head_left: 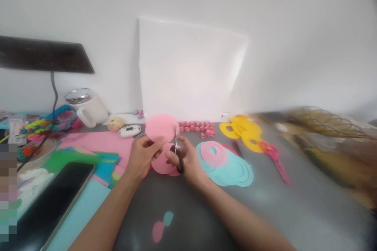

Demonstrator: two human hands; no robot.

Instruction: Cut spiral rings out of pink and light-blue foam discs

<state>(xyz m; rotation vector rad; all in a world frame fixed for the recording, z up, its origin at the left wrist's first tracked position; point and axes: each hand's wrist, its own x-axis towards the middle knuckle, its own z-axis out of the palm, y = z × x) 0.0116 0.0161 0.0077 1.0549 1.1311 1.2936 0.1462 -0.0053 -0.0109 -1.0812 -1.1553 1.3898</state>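
My left hand (143,156) pinches a pink paper circle (161,126) and holds it upright above the grey table (279,208). In my right hand (186,160) is a pair of small black-handled scissors (177,153), fingers through the handles and blades pointing up against the circle's right edge. A second pink paper piece (161,162) hangs between the two hands. Both hands hover close together near the table's middle.
Light blue and pink spiral-cut circles (232,166) lie just right of my hands, yellow rings (243,127) and pink scissors (275,159) beyond. Small pink rolled pieces (197,126) sit before a white board (191,70). Left: coloured sheets (97,143), a phone (50,204), a white mug (88,108).
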